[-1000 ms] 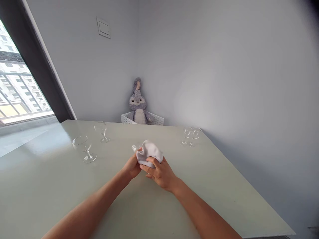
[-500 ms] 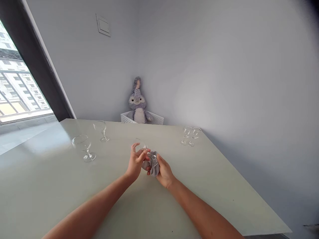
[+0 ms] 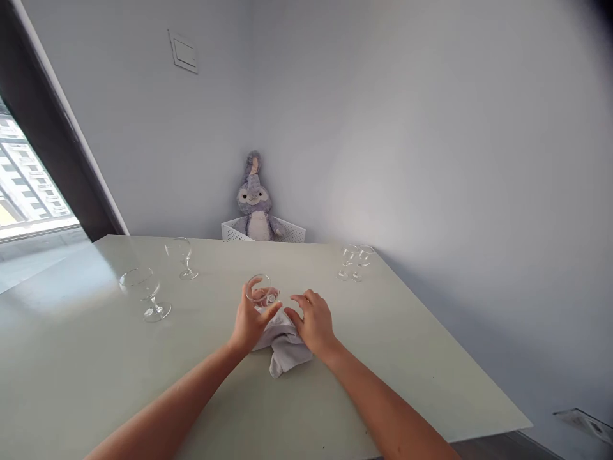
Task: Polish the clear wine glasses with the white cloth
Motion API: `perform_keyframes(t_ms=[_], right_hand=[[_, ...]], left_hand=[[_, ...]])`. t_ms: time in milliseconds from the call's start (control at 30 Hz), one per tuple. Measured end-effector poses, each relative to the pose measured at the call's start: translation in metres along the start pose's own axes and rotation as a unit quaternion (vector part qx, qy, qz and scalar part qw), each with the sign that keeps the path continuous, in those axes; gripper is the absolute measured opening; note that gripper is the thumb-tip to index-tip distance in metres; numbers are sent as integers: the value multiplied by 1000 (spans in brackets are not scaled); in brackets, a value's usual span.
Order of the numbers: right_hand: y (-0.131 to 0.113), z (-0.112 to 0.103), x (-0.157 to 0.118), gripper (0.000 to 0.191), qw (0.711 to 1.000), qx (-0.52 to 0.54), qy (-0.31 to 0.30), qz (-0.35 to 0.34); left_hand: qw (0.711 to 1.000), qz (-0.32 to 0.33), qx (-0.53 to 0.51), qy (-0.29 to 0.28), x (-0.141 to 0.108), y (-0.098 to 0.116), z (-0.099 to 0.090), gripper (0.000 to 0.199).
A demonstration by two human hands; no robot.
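My left hand (image 3: 249, 319) is wrapped around the bowl of a clear stemmed glass (image 3: 259, 289), tilted with its rim toward me. To its right, my right hand (image 3: 313, 322) is apart from the glass, thumb and fingers spread with nothing between them. A crumpled grey cloth (image 3: 288, 350) lies on the table (image 3: 230, 409) below both hands, partly covered by them.
Two stemmed glasses, a nearer one (image 3: 154, 300) and a farther one (image 3: 186, 259), stand upright at the left. Two smaller glasses (image 3: 363, 262) stand close together near the right back edge. Behind the table, a plush toy (image 3: 258, 211) sits in a white basket (image 3: 232, 230) by the wall.
The right hand has let go of the grey cloth, which now lies spread on the table. The left hand still holds the glass, now turned. The view has shifted slightly right.
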State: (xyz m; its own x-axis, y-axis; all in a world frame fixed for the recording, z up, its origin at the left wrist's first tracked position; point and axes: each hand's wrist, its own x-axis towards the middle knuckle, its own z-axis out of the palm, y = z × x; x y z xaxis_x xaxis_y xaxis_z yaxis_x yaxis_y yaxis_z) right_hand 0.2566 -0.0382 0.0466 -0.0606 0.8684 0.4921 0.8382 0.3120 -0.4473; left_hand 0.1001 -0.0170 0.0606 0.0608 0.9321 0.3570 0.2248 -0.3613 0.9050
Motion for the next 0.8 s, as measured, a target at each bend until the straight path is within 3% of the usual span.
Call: perform_keyframes(t_ms=[133,267,367,567,800], right_hand=[[3,12,-1,25,998,-9,-53,-38],[24,18,11,22,995,9,-86,48],[56,16,34,24,986,-11,-66,154],[122,12,74,28,961,-45,-44,271],[149,18,93,26,945,-48,-40,320]], left_hand=[[998,6,3,-67,-13,-7,17,57],[994,5,40,-104,-19,-22,29,80],[989,-38,83,-119,-19,-31,31,70],[984,-60,82,-144,-18,-28,28,51],[985,-66,60,-147,-18,-24,27,51]])
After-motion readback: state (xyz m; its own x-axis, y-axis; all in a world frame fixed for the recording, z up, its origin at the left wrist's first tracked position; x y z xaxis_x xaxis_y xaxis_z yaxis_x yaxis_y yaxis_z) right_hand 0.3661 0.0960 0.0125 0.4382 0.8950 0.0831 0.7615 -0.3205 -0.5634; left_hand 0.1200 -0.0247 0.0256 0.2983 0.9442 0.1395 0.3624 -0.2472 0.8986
